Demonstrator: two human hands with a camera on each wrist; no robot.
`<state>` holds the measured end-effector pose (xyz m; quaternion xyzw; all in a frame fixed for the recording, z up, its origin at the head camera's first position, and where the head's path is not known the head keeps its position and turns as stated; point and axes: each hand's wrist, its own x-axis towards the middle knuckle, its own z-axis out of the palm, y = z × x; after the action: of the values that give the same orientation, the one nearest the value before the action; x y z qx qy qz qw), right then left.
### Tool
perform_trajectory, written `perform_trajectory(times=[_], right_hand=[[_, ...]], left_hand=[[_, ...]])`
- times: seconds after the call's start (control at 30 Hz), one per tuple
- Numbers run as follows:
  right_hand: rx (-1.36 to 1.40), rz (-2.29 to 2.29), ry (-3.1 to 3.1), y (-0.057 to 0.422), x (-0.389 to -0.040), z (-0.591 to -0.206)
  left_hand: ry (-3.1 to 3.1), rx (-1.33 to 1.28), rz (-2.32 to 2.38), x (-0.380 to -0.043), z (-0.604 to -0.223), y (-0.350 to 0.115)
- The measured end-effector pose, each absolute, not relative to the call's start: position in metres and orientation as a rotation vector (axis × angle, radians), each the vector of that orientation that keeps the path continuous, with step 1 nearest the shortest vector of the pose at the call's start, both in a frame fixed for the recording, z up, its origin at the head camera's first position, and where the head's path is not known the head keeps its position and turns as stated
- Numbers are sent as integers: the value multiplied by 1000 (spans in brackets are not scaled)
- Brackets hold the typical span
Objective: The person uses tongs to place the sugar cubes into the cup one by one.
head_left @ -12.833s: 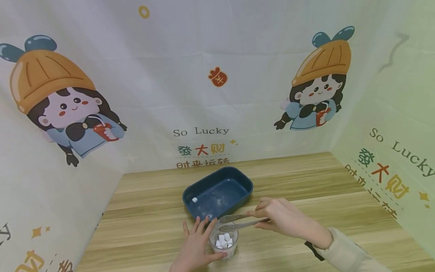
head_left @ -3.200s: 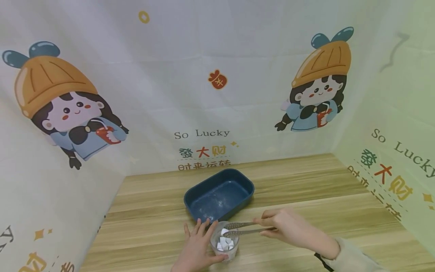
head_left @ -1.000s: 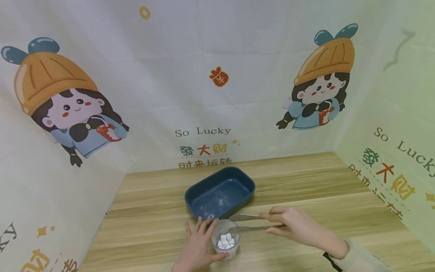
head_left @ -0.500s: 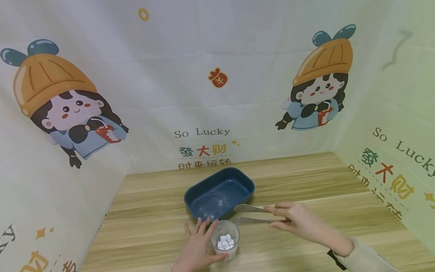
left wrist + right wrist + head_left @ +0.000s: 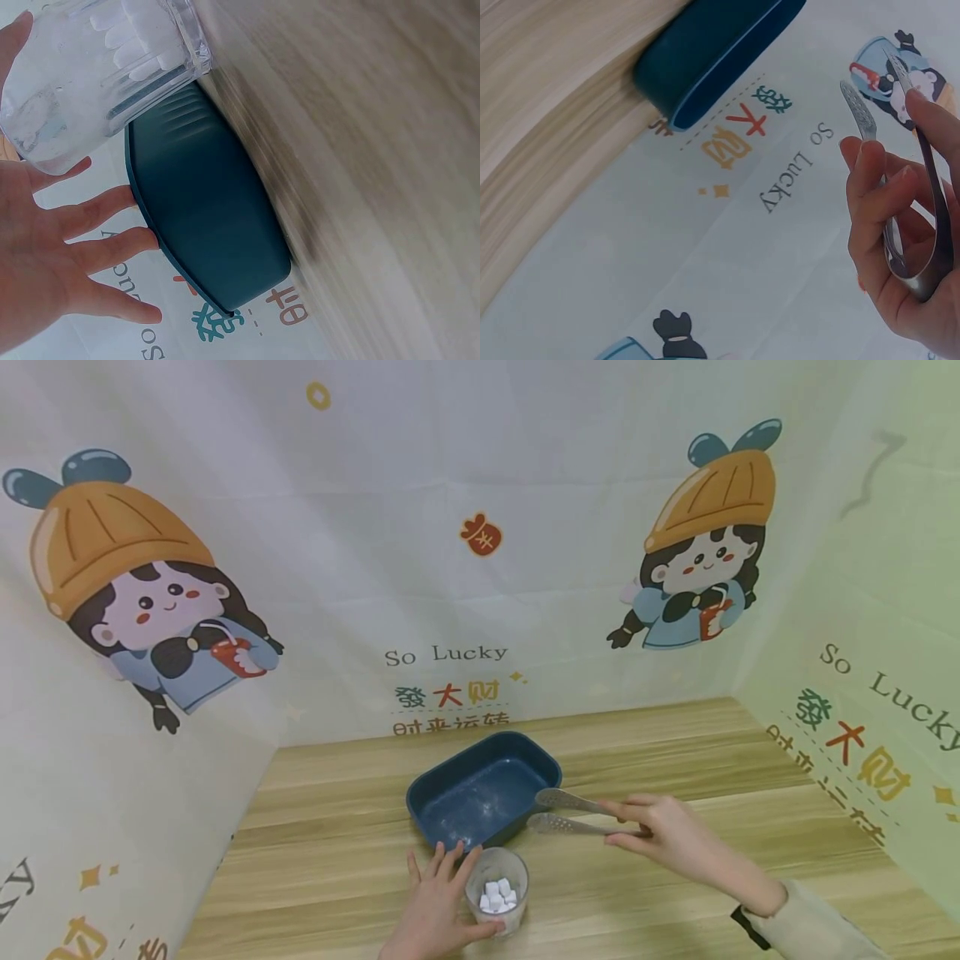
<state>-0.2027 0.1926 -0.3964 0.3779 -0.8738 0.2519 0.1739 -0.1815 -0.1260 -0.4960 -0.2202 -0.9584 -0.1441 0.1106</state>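
My left hand [image 5: 433, 906] is spread beside a clear glass [image 5: 517, 893]; its thumb lies along the glass's front and its index finger is by the far side. In the left wrist view, other straight fingers touch the rim of a dark blue box [image 5: 202, 195]. Several small white cubes [image 5: 498, 892] lie at the bottom of the glass. My right hand [image 5: 671, 839] holds metal tongs [image 5: 558, 824], bent fingers and thumb on their arms. The tongs' perforated tips stand apart, near the box's right side, nothing between them. In the right wrist view, the tongs [image 5: 861, 112] point upward.
The dark blue box [image 5: 442, 768] stands just behind the glass on a wood-grain table [image 5: 675, 760]. A printed cloth [image 5: 360, 568] forms walls behind and at both sides.
A white cube seen in the box earliest has left it; the tongs were later over the glass's cubes. Since then my right hand has drawn the tongs up and rightward, spread. The left hand stays.
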Motion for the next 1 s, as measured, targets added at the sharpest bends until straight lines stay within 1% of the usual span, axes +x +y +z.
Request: perform_trajectory(times=[0.47, 1.0], right_hand=[[973, 664, -2519, 204, -216, -414], [894, 641, -2710, 216, -227, -448]], left_hand=[[-2906, -634, -458, -183, -493, -127], [-2922, -623, -472, -183, -491, -125]])
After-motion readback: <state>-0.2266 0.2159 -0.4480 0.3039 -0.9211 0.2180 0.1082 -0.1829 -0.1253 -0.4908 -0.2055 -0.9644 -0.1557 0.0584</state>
